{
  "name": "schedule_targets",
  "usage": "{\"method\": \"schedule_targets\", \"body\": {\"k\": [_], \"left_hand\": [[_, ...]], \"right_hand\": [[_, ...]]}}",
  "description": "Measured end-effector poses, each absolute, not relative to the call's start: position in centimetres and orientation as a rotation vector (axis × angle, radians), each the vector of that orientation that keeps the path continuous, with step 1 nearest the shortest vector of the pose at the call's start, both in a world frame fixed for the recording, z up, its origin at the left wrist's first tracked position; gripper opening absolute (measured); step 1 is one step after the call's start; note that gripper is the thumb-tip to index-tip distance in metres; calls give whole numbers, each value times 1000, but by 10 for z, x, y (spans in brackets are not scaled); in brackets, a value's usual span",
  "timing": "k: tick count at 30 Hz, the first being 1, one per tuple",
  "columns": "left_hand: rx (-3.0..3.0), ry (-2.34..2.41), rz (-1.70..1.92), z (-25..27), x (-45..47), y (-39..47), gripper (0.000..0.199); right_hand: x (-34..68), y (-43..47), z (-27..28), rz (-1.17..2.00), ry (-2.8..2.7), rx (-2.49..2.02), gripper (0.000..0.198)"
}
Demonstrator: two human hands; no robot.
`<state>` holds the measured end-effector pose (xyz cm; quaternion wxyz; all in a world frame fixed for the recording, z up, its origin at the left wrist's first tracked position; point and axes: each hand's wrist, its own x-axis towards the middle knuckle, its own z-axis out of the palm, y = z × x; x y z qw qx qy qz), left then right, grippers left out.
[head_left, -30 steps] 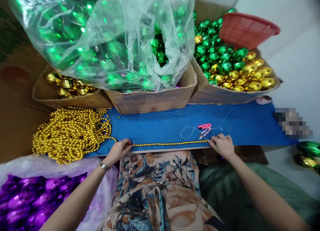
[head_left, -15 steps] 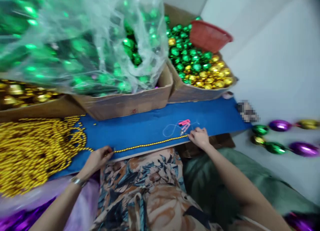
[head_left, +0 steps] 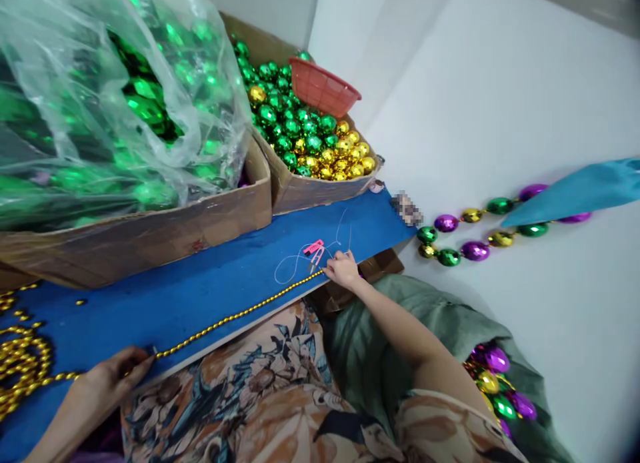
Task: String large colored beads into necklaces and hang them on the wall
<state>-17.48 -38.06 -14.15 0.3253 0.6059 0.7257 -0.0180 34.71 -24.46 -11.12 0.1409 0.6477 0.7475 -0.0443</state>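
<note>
A string of small gold beads [head_left: 240, 314] runs taut along the front edge of the blue table [head_left: 200, 269]. My left hand [head_left: 113, 379] pinches it at the left, and more of the string trails from there to a pile of gold bead strings [head_left: 23, 363]. At the other end, my right hand [head_left: 343, 269] grips the bead string between closed fingers. Just beyond the right hand lie small pink-handled snips [head_left: 316, 255] beside a pink tag [head_left: 314, 247]. A loop of thin clear thread [head_left: 287, 266] curls around them.
Behind stand cardboard boxes; one [head_left: 220, 217] bears a clear plastic bag [head_left: 170, 149] of green beads. Another [head_left: 310, 195] holds green and gold balls and a red basket [head_left: 325, 89]. At right are a large bead garland [head_left: 475, 251], a teal cloth [head_left: 585, 193] and a green sack [head_left: 440, 316].
The view has turned right, shifting the table and boxes left in the picture. The teal cloth has come into view. Both hands still hold the bead string stretched between them.
</note>
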Motion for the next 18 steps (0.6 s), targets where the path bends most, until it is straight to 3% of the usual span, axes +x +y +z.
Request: {"method": "schedule_targets", "body": {"k": [6,12,18], "left_hand": [[1674,1921,-91,-127,-162,-381,34],[1790,2065,-119,-98,-149,-361,44],[1249,1834,357,-89,-154,-333,28]], "right_hand": [[347,-239,-99,-159,2166,1847,37],[322,-187,-72,-44,2220,1875,37],[279,-135,-48,105,2269,1872,35]]}}
